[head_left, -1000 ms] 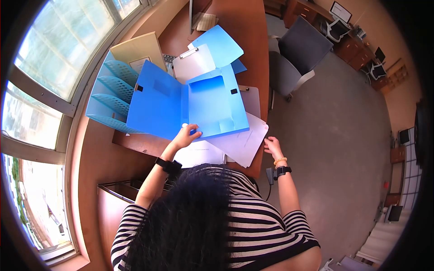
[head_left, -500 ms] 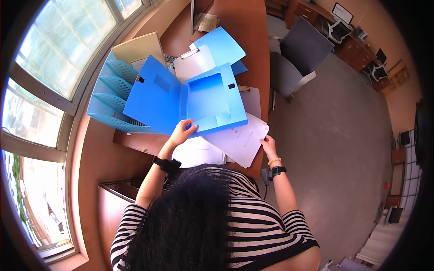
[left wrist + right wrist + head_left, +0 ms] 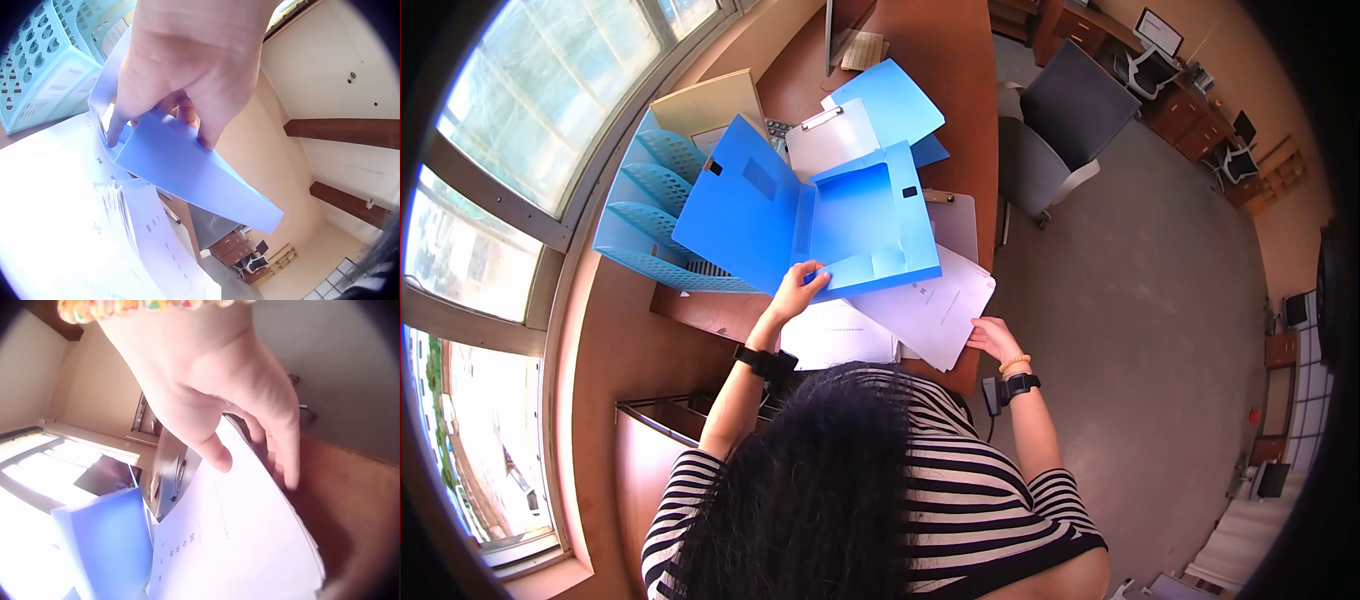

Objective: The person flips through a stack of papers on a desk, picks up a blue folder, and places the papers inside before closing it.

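Box in one hand, papers in the other

The left hand (image 3: 798,288) grips the near wall of the open blue box (image 3: 850,218), which is over one part of the papers (image 3: 945,310) at the desk (image 3: 960,70) edge. The right hand (image 3: 998,340) pinches the papers, thumb above and fingers below. I think the left should hold the box steady, so it does not press the sheets. The right should take all layers together (their edges look uneven, so one may easily slip).

The file box (image 3: 865,215) is blue, the shirt (image 3: 975,500) black-and-white striped.
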Available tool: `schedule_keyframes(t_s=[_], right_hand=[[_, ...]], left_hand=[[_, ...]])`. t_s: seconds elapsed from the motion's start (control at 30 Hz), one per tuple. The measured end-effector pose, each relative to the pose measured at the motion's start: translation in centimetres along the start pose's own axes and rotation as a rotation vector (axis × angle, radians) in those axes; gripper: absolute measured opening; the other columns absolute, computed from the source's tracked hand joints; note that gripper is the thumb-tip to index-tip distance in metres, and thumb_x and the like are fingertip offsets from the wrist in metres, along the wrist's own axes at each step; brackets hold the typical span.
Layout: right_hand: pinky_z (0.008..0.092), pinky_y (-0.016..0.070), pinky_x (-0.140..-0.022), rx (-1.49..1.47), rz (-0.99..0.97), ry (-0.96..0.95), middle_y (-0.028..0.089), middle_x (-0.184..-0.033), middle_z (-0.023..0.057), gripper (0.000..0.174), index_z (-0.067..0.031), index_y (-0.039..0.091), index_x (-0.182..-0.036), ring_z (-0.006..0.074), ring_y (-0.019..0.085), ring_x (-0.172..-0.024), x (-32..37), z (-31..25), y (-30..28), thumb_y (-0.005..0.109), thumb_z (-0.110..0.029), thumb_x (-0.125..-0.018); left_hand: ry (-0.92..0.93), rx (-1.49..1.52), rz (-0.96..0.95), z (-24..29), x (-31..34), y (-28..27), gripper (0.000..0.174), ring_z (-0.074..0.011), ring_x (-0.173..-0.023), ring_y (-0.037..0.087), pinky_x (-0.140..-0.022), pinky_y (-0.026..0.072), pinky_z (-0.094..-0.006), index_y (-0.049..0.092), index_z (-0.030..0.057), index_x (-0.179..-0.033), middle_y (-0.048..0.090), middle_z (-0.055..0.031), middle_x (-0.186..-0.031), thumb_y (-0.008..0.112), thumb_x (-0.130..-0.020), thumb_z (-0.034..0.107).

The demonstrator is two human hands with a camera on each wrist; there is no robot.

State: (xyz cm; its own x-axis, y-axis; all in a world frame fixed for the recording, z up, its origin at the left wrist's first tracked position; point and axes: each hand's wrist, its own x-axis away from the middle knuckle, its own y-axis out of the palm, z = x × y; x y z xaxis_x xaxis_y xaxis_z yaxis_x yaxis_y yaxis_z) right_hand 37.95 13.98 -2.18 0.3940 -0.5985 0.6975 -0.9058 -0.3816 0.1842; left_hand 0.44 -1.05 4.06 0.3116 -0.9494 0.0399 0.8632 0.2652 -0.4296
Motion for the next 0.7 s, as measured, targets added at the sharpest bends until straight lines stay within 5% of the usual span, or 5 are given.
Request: schedule_keyframes(t_s=[0.23,0.53,0.7], right_hand=[[0.0314,0.0441,-0.075,-0.12,-0.038,0.031,0.055,-0.09,0.0135,0.023,0.0016,0.049,-0.095,0.0218,0.054,-0.083,-1.4,1.2,-0.2,0.055,-0.01,-0.076],[0.0322,0.0457,-0.075,0.126,-0.061,-0.121,0.054,-0.1,0.0099,0.033,-0.0009,0.046,-0.108,0.0209,0.054,-0.089,0.6,-0.4,2.4,0.052,-0.012,-0.078],[0.0357,0.0471,-0.073,0.098,-0.069,-0.038,0.053,-0.102,0.0118,0.034,-0.0003,0.045,-0.11,0.0226,0.054,-0.091,1.0,-1.1,2.5,0.051,-0.009,-0.077]], left_hand=[[-0.008,-0.018,-0.011,-0.5,-0.1,0.3,0.029,-0.0272,-0.084,0.052,-0.073,0.0399,-0.0341,0.057,-0.0005,-0.091,0.056,-0.0174,-0.085,0.055,-0.077,0.025],[0.004,-0.02,-0.004,-0.7,0.0,0.4,0.029,-0.0267,-0.082,0.052,-0.073,0.0398,-0.0335,0.057,-0.0003,-0.091,0.055,-0.0166,-0.083,0.055,-0.077,0.025],[0.004,-0.004,-0.008,-0.5,-0.1,0.4,0.028,-0.0263,-0.081,0.052,-0.072,0.0401,-0.0332,0.057,-0.0007,-0.091,0.055,-0.0169,-0.084,0.055,-0.077,0.024]])
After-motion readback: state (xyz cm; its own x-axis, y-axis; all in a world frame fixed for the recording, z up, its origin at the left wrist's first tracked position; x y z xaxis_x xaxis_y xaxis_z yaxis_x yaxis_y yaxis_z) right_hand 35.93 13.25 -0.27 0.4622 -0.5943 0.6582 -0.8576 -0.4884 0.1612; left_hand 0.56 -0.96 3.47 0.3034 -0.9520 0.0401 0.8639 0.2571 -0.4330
